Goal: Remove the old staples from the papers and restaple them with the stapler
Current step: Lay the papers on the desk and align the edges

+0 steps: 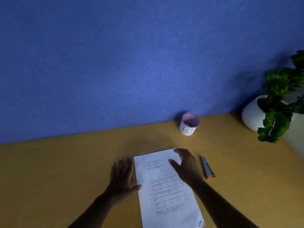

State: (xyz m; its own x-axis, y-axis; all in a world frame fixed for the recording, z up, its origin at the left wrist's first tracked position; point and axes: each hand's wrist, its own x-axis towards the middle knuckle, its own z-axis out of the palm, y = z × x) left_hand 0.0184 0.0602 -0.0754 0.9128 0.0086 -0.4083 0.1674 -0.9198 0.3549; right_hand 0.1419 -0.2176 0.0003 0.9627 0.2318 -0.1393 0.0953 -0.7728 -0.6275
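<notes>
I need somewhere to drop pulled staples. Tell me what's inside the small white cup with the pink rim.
The small white cup with the pink rim has a pink inner wall and a small dark lump at the bottom, too blurred to identify. Its near wall hides part of the bottom.

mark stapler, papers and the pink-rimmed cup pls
stapler (207, 167): head view, middle of its grey body.
papers (166, 191): head view, printed centre of the top sheet.
pink-rimmed cup (187, 130): head view, white label on its front wall.
</notes>
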